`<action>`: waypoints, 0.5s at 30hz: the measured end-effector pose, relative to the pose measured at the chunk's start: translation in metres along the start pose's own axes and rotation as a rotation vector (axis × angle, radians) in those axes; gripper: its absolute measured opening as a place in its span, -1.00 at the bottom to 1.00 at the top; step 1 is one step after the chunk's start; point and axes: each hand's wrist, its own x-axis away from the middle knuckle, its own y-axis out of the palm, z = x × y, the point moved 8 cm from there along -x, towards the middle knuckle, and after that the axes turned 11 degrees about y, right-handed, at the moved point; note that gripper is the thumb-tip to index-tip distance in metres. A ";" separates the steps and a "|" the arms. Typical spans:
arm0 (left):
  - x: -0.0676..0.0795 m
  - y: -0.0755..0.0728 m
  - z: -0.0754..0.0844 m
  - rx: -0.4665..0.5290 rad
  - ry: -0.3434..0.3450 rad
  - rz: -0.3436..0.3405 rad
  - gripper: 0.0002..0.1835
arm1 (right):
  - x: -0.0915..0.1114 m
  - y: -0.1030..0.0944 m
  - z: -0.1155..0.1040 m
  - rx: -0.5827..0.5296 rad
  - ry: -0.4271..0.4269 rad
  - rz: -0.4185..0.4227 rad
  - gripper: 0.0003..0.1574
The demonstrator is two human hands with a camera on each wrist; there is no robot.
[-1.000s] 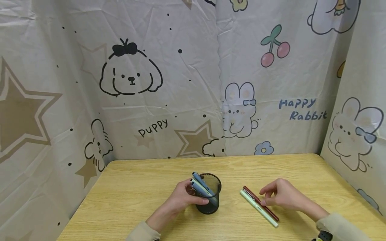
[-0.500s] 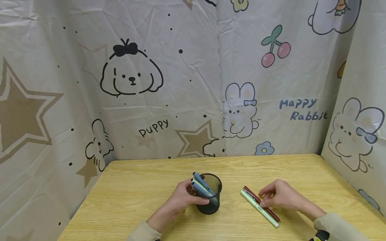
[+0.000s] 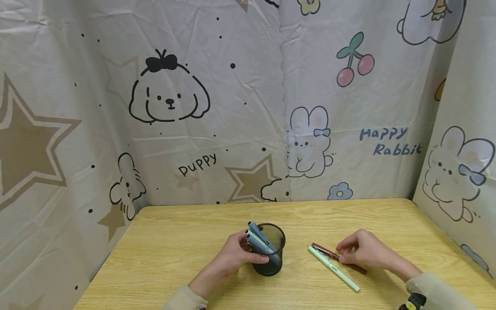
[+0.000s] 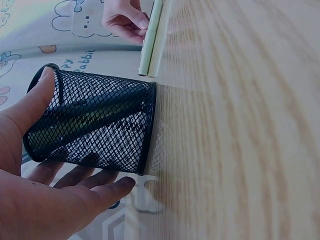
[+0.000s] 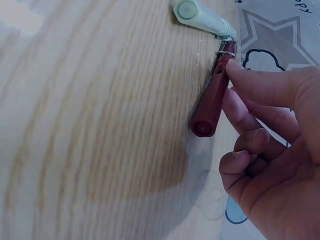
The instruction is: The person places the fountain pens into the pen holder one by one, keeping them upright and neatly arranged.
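Observation:
My left hand (image 3: 231,255) grips a black mesh pen holder (image 3: 272,263) that stands upright on the table. Several blue and pale green pens (image 3: 260,242) lean out of it toward that hand. In the left wrist view the thumb lies along the rim of the mesh holder (image 4: 100,120), with the fingers round the other side. To the right, my right hand (image 3: 366,250) pinches a dark red pen (image 3: 357,268) near its middle between thumb and forefinger. The red pen (image 5: 212,102) crosses close to a mint green pen (image 5: 205,17) at one end. That mint pen lies on the table.
A light wood table (image 3: 186,232) carries everything. Patterned cloth (image 3: 240,94) hangs behind it and along both sides. A dark watch (image 3: 413,301) is on the right wrist.
The red pen has turned away from the mint pen, its near end swinging right and back; earlier they lay side by side. The right hand has shifted slightly right. The left hand and holder stay put.

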 end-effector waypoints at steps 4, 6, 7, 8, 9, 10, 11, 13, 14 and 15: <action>-0.001 0.000 0.000 -0.005 0.004 0.006 -0.15 | 0.000 0.002 -0.001 -0.005 -0.007 0.001 -0.72; -0.001 0.000 0.000 -0.013 0.010 0.005 -0.15 | 0.001 0.003 -0.002 -0.010 -0.009 -0.002 -0.70; -0.001 0.000 0.000 -0.014 0.011 0.005 -0.16 | 0.001 0.004 -0.003 -0.010 -0.011 -0.003 -0.69; -0.001 0.000 0.000 -0.014 0.010 0.005 -0.16 | 0.000 0.005 -0.003 -0.010 -0.013 -0.004 -0.68; -0.001 0.000 0.000 -0.014 0.007 0.006 -0.16 | 0.000 0.005 -0.004 -0.011 -0.014 -0.005 -0.68; 0.000 0.000 0.000 -0.015 0.006 0.006 -0.16 | 0.000 0.006 -0.004 -0.008 -0.015 -0.005 -0.69; 0.000 0.000 -0.001 -0.017 0.006 0.006 -0.16 | 0.000 0.006 -0.004 -0.007 -0.016 -0.006 -0.70; 0.000 0.000 -0.001 -0.012 0.001 0.010 -0.16 | -0.001 0.005 -0.004 0.001 -0.023 -0.004 -0.72; 0.000 0.000 -0.001 -0.010 -0.001 0.011 -0.17 | -0.001 0.005 -0.003 0.004 -0.024 -0.003 -0.73; 0.000 0.000 -0.001 -0.011 0.001 0.013 -0.17 | -0.001 0.005 -0.002 0.009 -0.026 -0.002 -0.74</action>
